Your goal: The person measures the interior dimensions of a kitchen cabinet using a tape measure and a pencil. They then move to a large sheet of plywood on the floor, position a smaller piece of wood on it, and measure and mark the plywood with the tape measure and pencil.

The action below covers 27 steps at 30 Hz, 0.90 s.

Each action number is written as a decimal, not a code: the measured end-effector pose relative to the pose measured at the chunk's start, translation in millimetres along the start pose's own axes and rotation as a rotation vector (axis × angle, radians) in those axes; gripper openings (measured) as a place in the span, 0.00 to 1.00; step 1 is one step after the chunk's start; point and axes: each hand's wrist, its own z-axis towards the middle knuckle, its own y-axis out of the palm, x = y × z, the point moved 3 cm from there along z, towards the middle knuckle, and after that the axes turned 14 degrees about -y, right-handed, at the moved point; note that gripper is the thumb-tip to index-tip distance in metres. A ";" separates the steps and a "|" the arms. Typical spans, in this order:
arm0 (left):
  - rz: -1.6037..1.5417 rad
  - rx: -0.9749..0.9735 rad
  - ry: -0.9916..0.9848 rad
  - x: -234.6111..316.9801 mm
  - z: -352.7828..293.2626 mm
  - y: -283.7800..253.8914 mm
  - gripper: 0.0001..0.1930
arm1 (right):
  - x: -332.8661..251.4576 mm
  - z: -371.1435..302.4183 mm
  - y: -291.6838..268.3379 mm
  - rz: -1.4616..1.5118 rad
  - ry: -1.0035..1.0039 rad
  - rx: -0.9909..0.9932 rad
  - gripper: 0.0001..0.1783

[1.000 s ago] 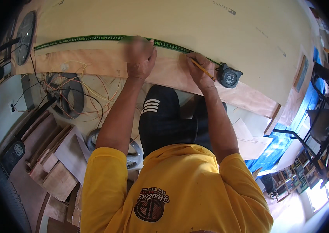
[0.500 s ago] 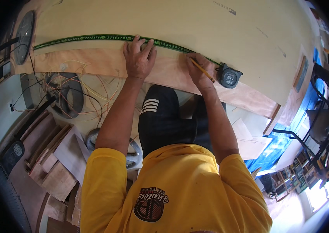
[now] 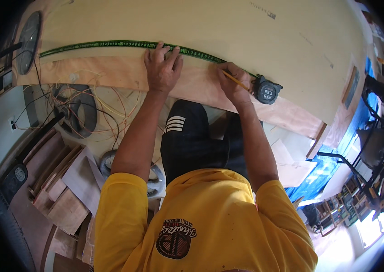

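Across a cream-coloured board (image 3: 192, 20) stretches the green blade (image 3: 119, 44) of a tape measure, bowing in the wide picture. Its dark grey case (image 3: 267, 89) rests at the right end of the blade, beside my right hand. My left hand (image 3: 163, 70) lies with fingers spread, the tips pressing on the blade near its middle. A yellow pencil (image 3: 236, 81) is pinched in my right hand (image 3: 234, 88), which rests at the lower edge of the blade. The pencil's tip is hidden by my fingers.
A bare wood strip (image 3: 101, 70) runs along the board's near side. Tangled cords (image 3: 110, 102) and a grey wheel-like ring (image 3: 76, 111) lie below at left, near stacked wood offcuts (image 3: 67, 195). Blue sheeting (image 3: 332, 167) and a dark chair (image 3: 375, 145) are at right.
The pencil has tilted slightly in my right hand, its back end now a little higher and closer to the case. My left hand stays in place on the blade.
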 end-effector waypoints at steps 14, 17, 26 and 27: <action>0.012 0.004 -0.005 4.6 -3.9 0.1 0.13 | 3.1 -57.4 -97.2 -0.676 -0.165 -0.045 0.31; 0.002 -0.012 -0.017 4.6 -1.2 1.1 0.14 | 16.8 -40.9 -102.2 -0.578 -0.227 -0.031 0.29; 0.017 -0.098 0.020 5.3 34.1 -18.4 0.16 | 9.8 -4.2 -105.0 -0.393 -0.048 -0.208 0.21; -0.003 -0.121 0.047 4.2 49.5 -16.6 0.17 | 10.3 8.2 -104.5 -0.398 -0.060 -0.203 0.20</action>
